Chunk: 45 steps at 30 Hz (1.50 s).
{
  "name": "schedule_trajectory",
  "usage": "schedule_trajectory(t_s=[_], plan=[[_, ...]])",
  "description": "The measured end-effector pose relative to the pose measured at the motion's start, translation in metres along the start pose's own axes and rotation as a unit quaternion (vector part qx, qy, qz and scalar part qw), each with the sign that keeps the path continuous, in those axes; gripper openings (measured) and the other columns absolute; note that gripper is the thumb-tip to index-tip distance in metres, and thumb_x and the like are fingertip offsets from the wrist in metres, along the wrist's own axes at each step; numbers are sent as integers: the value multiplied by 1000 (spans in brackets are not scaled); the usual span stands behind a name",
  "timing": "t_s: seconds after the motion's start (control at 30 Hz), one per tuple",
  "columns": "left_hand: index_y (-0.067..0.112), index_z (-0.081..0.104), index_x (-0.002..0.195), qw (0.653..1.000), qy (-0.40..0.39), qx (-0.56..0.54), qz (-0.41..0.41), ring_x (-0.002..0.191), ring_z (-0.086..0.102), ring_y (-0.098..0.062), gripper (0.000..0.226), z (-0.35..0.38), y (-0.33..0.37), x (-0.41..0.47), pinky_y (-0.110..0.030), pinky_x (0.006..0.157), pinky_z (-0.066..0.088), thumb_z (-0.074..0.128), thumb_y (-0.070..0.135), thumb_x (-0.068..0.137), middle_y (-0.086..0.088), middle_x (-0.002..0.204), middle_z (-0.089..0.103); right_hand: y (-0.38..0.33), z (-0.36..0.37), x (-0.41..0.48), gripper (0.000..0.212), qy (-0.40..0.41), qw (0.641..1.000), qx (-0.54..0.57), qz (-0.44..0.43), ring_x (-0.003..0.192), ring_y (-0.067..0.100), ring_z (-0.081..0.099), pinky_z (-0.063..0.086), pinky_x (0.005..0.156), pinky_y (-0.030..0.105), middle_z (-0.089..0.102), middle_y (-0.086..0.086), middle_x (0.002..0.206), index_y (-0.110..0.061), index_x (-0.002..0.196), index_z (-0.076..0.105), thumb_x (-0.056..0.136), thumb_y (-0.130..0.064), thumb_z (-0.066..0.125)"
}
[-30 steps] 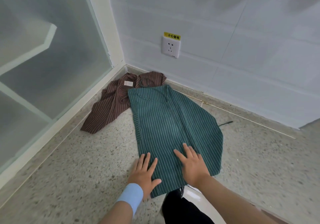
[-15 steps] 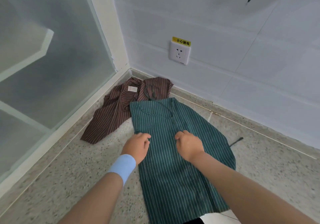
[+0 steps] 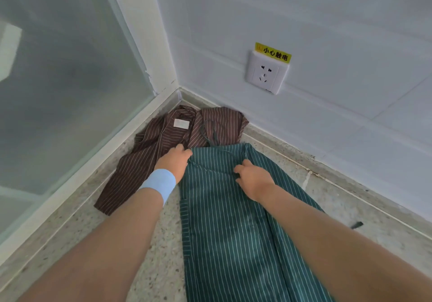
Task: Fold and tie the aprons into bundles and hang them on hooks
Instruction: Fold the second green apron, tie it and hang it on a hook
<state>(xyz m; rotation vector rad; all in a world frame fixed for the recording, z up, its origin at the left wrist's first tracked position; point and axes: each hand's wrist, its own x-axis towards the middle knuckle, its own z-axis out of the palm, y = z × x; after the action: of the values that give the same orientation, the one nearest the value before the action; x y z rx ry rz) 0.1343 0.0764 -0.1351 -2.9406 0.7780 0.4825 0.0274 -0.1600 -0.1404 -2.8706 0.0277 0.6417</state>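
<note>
A green striped apron (image 3: 233,226) lies lengthwise on the speckled floor, folded into a long strip. My left hand (image 3: 174,161), with a light blue wristband, grips the apron's far left corner with curled fingers. My right hand (image 3: 253,176) pinches the fabric near the far edge, a little right of centre. A brown striped apron (image 3: 163,142) with a white label lies crumpled in the corner behind, partly under the green one. A thin green strap (image 3: 211,134) rests across the brown cloth.
A white wall with a socket (image 3: 266,74) and a yellow warning label rises behind the aprons. A frosted glass partition (image 3: 58,79) with a white frame closes the left side. A dark strap end (image 3: 356,225) pokes out at the right on the floor.
Both hands went from lying flat on the near end of the green apron to reaching forward and gripping its far end. The view has moved closer to the corner.
</note>
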Motion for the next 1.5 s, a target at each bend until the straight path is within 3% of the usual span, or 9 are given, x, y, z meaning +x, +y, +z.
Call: schedule_trajectory(t_s=[0.33, 0.47, 0.57, 0.73, 0.97, 1.07, 1.17, 1.27, 1.5], plan=[[12, 63, 114, 960, 258, -99, -34, 102, 56, -27, 26, 17, 30, -30, -40, 83, 49, 62, 12, 88, -8, 119, 56, -15, -6, 11, 38, 92, 990, -65, 88, 92, 23, 50, 47, 73, 33, 45, 10, 118, -14, 116, 48, 82, -6, 63], [14, 24, 153, 992, 50, -111, -43, 149, 18, -27, 60, 56, 41, -46, -43, 120, 24, 35, 43, 102, -8, 162, 15, -31, 21, -9, 32, 174, 984, -43, 17, 107, 27, 52, 48, 91, 39, 48, 10, 126, -16, 124, 51, 92, -22, 52], [21, -20, 153, 997, -59, -51, -28, 147, -26, -20, 72, 67, 38, -39, -43, 123, -7, 13, 58, 100, 0, 158, -32, -37, 48, -27, 48, 131, 990, -41, -35, 143, 35, 32, 32, 115, 49, 31, 15, 157, -19, 147, 40, 102, -37, 37], [23, -27, 149, 993, -112, 21, -27, 146, -29, -22, 72, 50, 29, -24, -49, 121, -11, 11, 60, 100, -1, 155, -36, -34, 54, -30, 65, 19, 996, -87, -10, 150, 31, -22, -6, 122, 53, -22, 12, 162, -22, 158, -10, 103, -52, 9], [18, 52, 134, 993, 84, -80, -2, 130, 43, -20, 42, 62, 87, -107, -40, 112, 36, 37, 35, 100, -1, 139, 50, -54, 71, -78, 53, 113, 993, -22, 28, 142, 37, 37, 40, 109, 53, 38, 16, 155, -14, 143, 48, 101, -40, 32], [13, 46, 144, 997, -15, -74, 26, 141, 38, -29, 58, 92, 91, -140, -43, 114, 28, 30, 47, 99, -8, 152, 41, -51, 94, -98, 60, 44, 999, 5, 30, 146, 36, 31, 37, 111, 54, 31, 14, 159, -17, 151, 38, 101, -47, 29], [17, 10, 157, 998, -48, -36, 12, 152, 3, -26, 70, 98, 82, -133, -44, 118, 6, 14, 55, 98, -5, 165, -1, -40, 87, -89, 64, 1, 1000, -4, -12, 152, 28, -13, 7, 124, 49, -14, 7, 164, -24, 159, -3, 104, -51, 18], [23, -16, 155, 993, -113, -26, -3, 149, -22, -21, 70, 77, 81, -114, -46, 122, -6, 16, 53, 100, 2, 159, -30, -34, 58, -82, 63, -18, 999, 11, -24, 152, 23, -15, 6, 125, 47, -18, 3, 165, -26, 159, -5, 106, -44, 24], [23, 51, 133, 987, 78, -144, 1, 124, 41, -18, 37, 46, 136, -145, -33, 106, 37, 49, 26, 96, 4, 132, 44, -5, 55, -152, 39, 135, 977, 84, 139, 117, 22, 51, 45, 99, 36, 48, 4, 134, -22, 139, 45, 100, -23, 40]])
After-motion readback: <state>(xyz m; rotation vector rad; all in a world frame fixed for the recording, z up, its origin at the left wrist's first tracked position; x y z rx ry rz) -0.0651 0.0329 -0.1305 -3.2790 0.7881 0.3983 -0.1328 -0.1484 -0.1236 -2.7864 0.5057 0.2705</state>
